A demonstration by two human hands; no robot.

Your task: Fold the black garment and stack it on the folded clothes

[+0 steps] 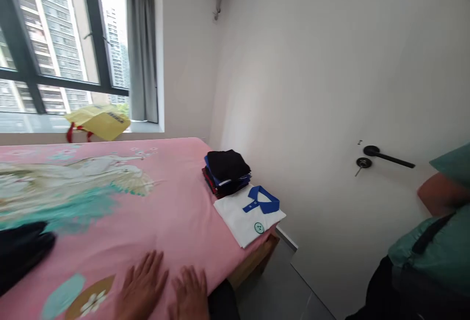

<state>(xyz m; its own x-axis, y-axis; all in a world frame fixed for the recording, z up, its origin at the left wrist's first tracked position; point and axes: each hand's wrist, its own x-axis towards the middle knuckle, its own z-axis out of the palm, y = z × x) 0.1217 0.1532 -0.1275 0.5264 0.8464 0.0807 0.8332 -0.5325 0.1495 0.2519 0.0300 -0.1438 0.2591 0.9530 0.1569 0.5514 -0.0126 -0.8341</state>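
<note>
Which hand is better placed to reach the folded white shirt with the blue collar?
Probably the right hand: it lies flat on the pink bedspread on the side nearer the white shirt. The left hand lies farther from it.

Both hands flat, fingers spread, at the bottom centre: left hand (141, 285) and right hand (191, 293) side by side, palms down on the pink sheet (176, 212), which lies smooth across the bed.
</note>
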